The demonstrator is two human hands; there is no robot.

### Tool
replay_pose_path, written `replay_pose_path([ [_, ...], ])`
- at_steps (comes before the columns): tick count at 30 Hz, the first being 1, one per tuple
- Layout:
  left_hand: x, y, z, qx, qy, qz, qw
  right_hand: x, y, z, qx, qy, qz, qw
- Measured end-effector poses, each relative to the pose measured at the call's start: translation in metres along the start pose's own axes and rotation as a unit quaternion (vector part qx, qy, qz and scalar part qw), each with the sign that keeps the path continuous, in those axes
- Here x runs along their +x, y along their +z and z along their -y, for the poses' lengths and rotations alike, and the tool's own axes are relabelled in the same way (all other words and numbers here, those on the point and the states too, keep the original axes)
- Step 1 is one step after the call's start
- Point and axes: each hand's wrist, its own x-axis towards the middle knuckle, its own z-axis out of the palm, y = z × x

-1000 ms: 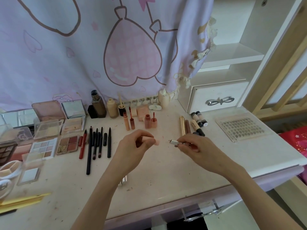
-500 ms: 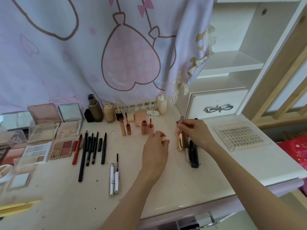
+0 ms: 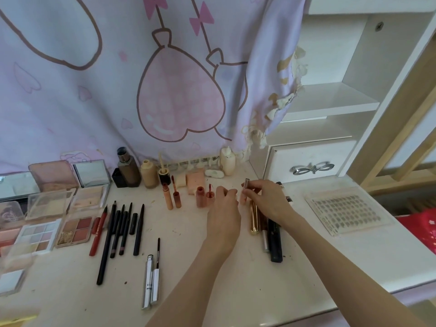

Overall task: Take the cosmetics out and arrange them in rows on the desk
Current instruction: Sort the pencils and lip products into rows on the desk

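The right hand (image 3: pixel 266 199) pinches a slim wand with a metallic cap (image 3: pixel 246 184) between thumb and fingertips, holding it upright. The left hand (image 3: pixel 224 208) has its fingers curled round a small pale pink tube (image 3: pixel 243 197), most of it hidden behind the knuckles, just beside the standing row of peach and red lip-gloss tubes (image 3: pixel 186 197). A second ago both hands worked in mid-air over the bare middle of the cream desk (image 3: pixel 212 267), the wand and the tube held apart; half a second ago they had reached toward that row, and now they meet at its right end. This suggests the pink tube is being closed or stood up as the row's next member, though whether the wand sits in the tube's mouth cannot be told.

To the right of the gloss row lie a gold tube (image 3: pixel 254 218), a silver pen (image 3: pixel 265 239) and a black tube (image 3: pixel 275 241), side by side. To the left of the row lies a set of black and red pencils (image 3: pixel 118 230); beyond them, open clear-lidded palettes (image 3: pixel 75 230) show pans of powder in pink, brown and pale shades. Behind the row stand a brown bottle (image 3: pixel 127 171) and a beige bottle (image 3: pixel 148 173). Well right of the row a clear tray of small dark lash clusters (image 3: pixel 346 211) lies flat.
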Motion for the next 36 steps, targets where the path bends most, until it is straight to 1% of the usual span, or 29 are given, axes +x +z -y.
replay_pose_path([
  [9,0.007,0.007,-0.001,-0.069,-0.018,-0.052,0.996,0.001,0.006,-0.006,-0.043,-0.002,-0.017,0.999],
  [13,0.010,0.010,0.001,-0.089,-0.020,-0.053,0.994,0.000,0.008,-0.007,-0.065,-0.002,-0.034,0.997],
  [18,0.011,0.013,0.003,-0.094,-0.031,-0.041,0.994,-0.001,0.008,-0.007,-0.081,0.002,-0.025,0.996],
  [21,0.010,0.012,0.003,-0.105,-0.037,-0.033,0.993,-0.003,0.008,-0.006,-0.072,0.004,-0.039,0.997],
  [28,-0.014,0.004,-0.002,-0.110,-0.025,-0.034,0.993,-0.026,-0.006,-0.007,-0.027,0.037,-0.084,0.995],
  [32,-0.034,0.002,0.003,-0.094,0.015,-0.035,0.995,-0.053,-0.018,-0.004,-0.001,0.079,-0.127,0.989],
  [34,-0.044,0.002,0.008,-0.067,0.041,-0.025,0.997,-0.068,-0.022,-0.003,-0.008,0.116,-0.119,0.986],
  [36,-0.052,0.001,0.014,-0.029,0.059,-0.006,0.998,-0.080,-0.023,0.000,-0.021,0.159,-0.087,0.983],
])
